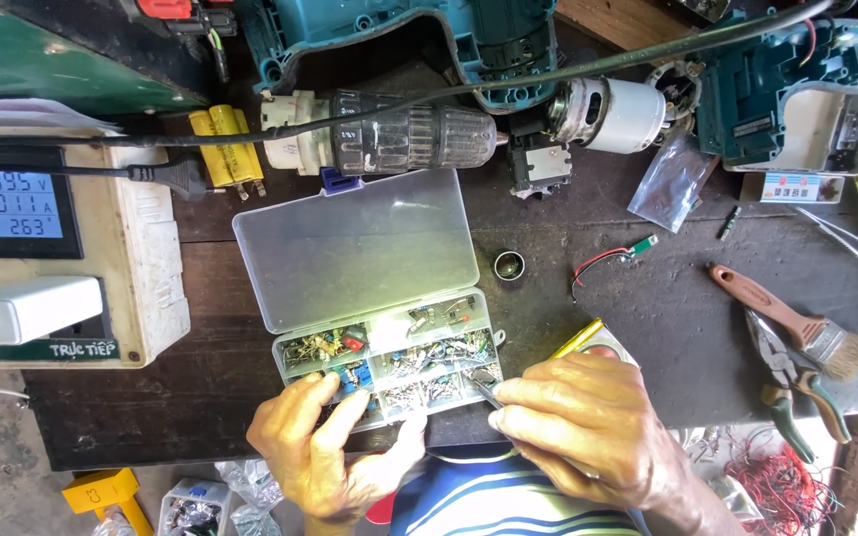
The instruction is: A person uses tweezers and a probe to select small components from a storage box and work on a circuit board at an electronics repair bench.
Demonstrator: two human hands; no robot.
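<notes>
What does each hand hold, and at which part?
The right hand pinches tweezers near mid-length, tips over the parts box. The left hand steadies the box's front edge.

Parts box (pixel 389 357) before drill chuck (pixel 389 132), meter (pixel 17 203) left, brush (pixel 796 323) and pliers (pixel 796 382) right

Lit evenly by soft daylight — faint shadows, mild glare on the clear lid (pixel 355 248), edges slightly bowed, focus sharp.
</notes>
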